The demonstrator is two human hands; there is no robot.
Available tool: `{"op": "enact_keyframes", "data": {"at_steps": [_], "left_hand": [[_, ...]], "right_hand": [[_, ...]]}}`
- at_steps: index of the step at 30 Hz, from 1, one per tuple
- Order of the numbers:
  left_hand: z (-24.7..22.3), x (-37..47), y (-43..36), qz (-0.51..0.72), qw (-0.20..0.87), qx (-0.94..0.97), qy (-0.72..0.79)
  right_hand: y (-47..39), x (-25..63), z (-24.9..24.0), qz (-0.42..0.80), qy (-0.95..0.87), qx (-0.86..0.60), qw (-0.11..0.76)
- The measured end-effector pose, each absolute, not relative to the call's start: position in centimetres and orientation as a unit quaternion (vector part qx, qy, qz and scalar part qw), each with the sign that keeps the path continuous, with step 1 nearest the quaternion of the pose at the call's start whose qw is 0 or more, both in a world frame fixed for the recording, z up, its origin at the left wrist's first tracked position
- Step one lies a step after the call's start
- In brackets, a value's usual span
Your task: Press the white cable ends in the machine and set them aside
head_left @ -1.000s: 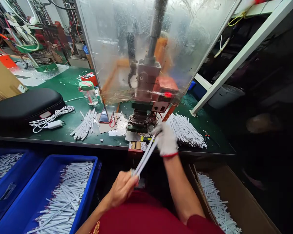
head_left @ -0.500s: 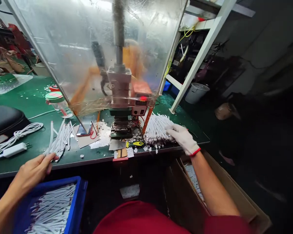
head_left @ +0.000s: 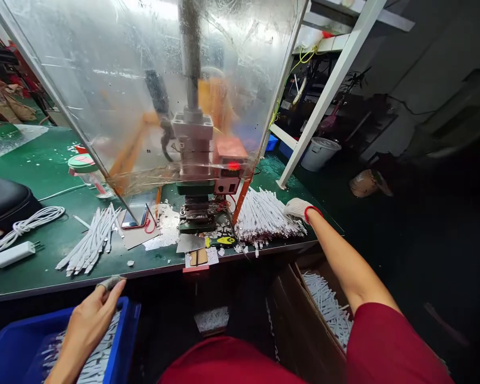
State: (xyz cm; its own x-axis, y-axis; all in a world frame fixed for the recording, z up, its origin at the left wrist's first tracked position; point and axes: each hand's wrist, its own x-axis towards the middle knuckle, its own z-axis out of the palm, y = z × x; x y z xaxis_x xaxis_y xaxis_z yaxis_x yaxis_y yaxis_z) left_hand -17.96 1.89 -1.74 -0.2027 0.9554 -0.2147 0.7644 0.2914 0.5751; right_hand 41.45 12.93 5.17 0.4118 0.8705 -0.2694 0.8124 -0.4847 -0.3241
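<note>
My left hand (head_left: 90, 317) is bare except for a grey wrap on one finger. Its thumb and fingers are pinched together over the blue crate (head_left: 133, 314), below the table edge, and no strip sticks out of them. On the table above it lies a loose bundle of white cable-like strips (head_left: 91, 240). My right hand (head_left: 298, 209), in a white glove with a red cuff, is curled against the right side of a large pile of similar strips (head_left: 264, 216). Its fingertips are hidden, so what they hold, if anything, does not show.
A press (head_left: 194, 144) stands mid-table behind a cloudy clear shield (head_left: 116, 80). Before it lie a yellow-black handled tool (head_left: 221, 241) and white scraps. A charger (head_left: 14, 255), a jar (head_left: 90, 173) and a phone (head_left: 136, 213) are left. A cardboard box (head_left: 304, 320) of strips stands below right.
My left hand has left the small bundle and moved right and down over the crate. My gloved right hand has shifted slightly right and up, its fingers now more curled.
</note>
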Motion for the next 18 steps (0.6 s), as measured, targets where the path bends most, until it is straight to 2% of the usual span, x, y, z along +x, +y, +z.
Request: {"op": "enact_keyframes", "data": {"at_steps": [9, 11, 15, 18], "left_hand": [[-2.2, -13.1, -1.3, 0.271, 0.395, 0.559, 0.677], [-1.6, -11.5, -1.6, 0.276, 0.447, 0.563, 0.638], [0.3, -7.0, -2.0, 0.244, 0.576, 0.567, 0.536], [1.7, -2.4, -2.0, 0.218, 0.659, 0.568, 0.441]], "right_hand": [[11.3, 41.0, 6.1, 0.282, -0.488, -0.811, 0.159], [11.1, 41.2, 6.6, 0.304, -0.480, -0.791, 0.228], [9.3, 40.4, 7.7, 0.353, -0.428, -0.701, 0.447], [5.6, 36.3, 8.0, 0.309, -0.420, -0.649, 0.554]]}}
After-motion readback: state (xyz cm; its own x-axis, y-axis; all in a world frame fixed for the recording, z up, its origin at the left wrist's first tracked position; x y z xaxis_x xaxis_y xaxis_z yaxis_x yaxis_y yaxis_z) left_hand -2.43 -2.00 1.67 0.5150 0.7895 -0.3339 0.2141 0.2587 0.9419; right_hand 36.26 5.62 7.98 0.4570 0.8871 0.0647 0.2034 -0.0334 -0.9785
